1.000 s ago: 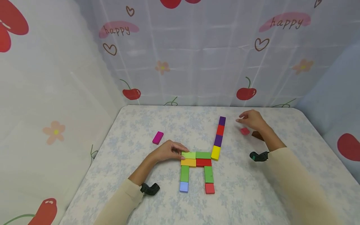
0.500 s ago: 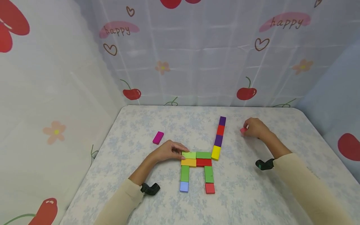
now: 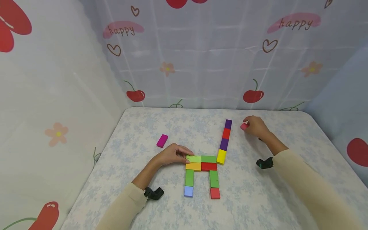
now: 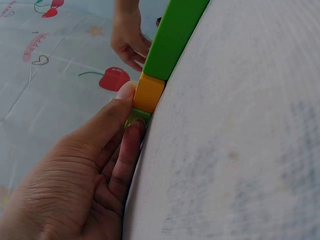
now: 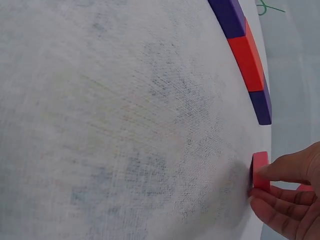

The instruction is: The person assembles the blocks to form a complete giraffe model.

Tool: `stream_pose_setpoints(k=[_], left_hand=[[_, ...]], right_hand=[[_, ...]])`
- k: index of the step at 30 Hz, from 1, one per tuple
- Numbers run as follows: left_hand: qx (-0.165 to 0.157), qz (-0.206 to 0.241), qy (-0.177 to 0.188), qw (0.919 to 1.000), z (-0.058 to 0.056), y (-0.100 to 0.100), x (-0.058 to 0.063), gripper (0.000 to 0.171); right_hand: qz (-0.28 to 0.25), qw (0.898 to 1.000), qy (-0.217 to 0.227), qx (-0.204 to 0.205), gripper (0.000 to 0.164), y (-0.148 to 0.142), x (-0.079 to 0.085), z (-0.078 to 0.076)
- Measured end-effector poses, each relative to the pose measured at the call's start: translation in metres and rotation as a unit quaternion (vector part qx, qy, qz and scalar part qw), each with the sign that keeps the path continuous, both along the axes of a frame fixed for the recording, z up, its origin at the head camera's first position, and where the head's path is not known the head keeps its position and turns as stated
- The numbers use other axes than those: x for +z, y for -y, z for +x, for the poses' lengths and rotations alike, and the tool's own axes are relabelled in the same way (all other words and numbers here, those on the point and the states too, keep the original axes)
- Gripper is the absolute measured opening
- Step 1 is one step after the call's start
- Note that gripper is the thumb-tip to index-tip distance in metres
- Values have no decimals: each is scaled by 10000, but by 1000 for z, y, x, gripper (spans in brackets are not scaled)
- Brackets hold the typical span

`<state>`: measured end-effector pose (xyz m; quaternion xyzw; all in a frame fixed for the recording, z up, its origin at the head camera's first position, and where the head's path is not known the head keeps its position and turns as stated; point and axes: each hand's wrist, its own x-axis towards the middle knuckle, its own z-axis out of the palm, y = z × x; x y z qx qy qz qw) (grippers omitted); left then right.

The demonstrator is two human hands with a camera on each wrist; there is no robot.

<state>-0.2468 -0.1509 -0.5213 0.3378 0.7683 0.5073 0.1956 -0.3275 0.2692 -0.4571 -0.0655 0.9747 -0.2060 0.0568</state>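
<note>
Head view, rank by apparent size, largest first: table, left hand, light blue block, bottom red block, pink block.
1. Table
2. Left hand
3. Light blue block and bottom red block: look alike, unranked
4. Pink block, judged by its visible part; right hand partly covers it

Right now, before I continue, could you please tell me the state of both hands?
Left hand: closed, holding the end of the light-green rectangular block.
Right hand: closed, holding the small pinkish-red rectangular block.
</note>
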Motion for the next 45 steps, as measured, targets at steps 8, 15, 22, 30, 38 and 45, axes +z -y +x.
stream_pose_setpoints(k=[8,15,22,30,38,45], left_hand=[[29,-61,-17,10000,-1,-1,-3,32],[9,-93,-83,9999,0,1,-2,33],[43,-82,-103,9999,-1,3,-2,32],[5,-34,-57,10000,-1,1,-3,32],[46,-32,-40,10000,-2,0,-2,32],[79,-42,32,10000,0,1,-2,33]], right_hand=[[-507,9980,-322,-209,40,1,-9,-16],[-1054,9871,-810,-891,40,5,-14,-15],[-1771,9658,-805,-1713,33,9,-19,-15],[-2032,9617,-355,-1803,31,19,-26,-19],[-2445,9492,-278,-1960,38,24,-30,-31],[-2426,9538,-176,-1764,35,24,-36,-40]])
